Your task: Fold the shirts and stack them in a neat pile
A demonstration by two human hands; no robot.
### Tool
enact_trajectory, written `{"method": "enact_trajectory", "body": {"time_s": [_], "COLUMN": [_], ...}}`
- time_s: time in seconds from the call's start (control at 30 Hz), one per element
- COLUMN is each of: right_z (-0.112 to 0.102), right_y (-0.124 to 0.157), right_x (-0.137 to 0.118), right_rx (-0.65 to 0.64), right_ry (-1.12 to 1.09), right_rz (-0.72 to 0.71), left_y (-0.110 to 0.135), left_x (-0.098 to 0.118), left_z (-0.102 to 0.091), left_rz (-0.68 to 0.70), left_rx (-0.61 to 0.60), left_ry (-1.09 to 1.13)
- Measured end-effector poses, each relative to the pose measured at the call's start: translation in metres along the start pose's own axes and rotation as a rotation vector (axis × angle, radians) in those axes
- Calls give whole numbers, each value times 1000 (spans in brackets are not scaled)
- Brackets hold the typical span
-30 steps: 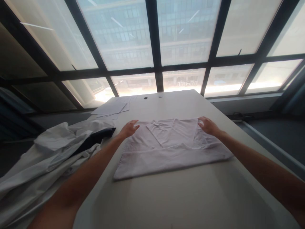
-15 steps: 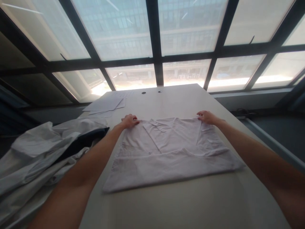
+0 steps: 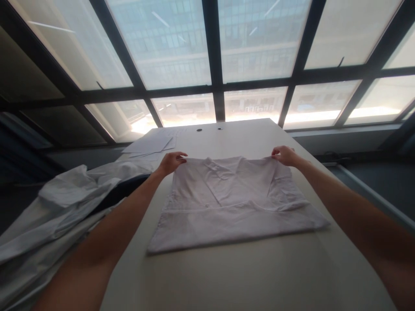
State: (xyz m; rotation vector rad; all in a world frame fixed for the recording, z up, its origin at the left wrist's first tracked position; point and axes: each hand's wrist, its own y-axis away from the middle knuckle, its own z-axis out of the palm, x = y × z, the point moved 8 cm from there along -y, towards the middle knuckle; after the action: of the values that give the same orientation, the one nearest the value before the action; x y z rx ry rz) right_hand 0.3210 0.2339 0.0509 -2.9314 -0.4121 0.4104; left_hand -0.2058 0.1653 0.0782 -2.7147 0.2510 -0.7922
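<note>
A white garment with a V-shaped neckline, which looks like a shirt or lab coat (image 3: 236, 224), lies folded on the white table (image 3: 246, 280). My left hand (image 3: 173, 162) pinches its far left corner between thumb and fingers. At the far right corner, my right hand (image 3: 284, 155) grips the cloth in the same way. Between the two hands the far edge is stretched and slightly raised, while the near folded part rests flat on the tabletop. A button shows near the middle left of the cloth.
To the left, a heap of white cloth (image 3: 65, 190) with a dark piece (image 3: 121, 190) overlaps the table's side. Papers (image 3: 149, 144) lie at the far left corner. Two small holes pierce the far tabletop. Large dark-framed windows (image 3: 181, 43) rise behind the table.
Both hands have lifted the far edge of the garment a little off the table. The near part has stayed down. The view has shifted slightly.
</note>
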Motion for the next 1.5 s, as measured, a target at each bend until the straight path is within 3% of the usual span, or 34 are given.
{"method": "enact_trajectory", "body": {"time_s": [0.13,0.3,0.43,0.67,0.87,1.03,1.27,1.5], "right_z": [-17,-22,-19,1,14,20,17,12], "right_y": [22,56,85,123,132,133,133,137], "right_x": [-2,-9,-17,-27,-17,3,22,20], "right_rx": [80,154,183,135,127,205,327,334], "right_ry": [-30,-9,55,142,172,154,111,132], "right_rz": [-45,-157,-244,-349,-299,-208,-141,-76], "left_y": [23,61,94,135,146,151,157,168], "left_x": [10,18,26,23,14,18,32,50], "left_z": [-18,-25,-20,3,17,19,2,-10], "left_rz": [49,83,149,164,171,307,435,510], "left_rx": [106,167,157,31,-19,-47,66,90], "left_ry": [-38,-98,-116,-194,-189,-155,-156,-62]}}
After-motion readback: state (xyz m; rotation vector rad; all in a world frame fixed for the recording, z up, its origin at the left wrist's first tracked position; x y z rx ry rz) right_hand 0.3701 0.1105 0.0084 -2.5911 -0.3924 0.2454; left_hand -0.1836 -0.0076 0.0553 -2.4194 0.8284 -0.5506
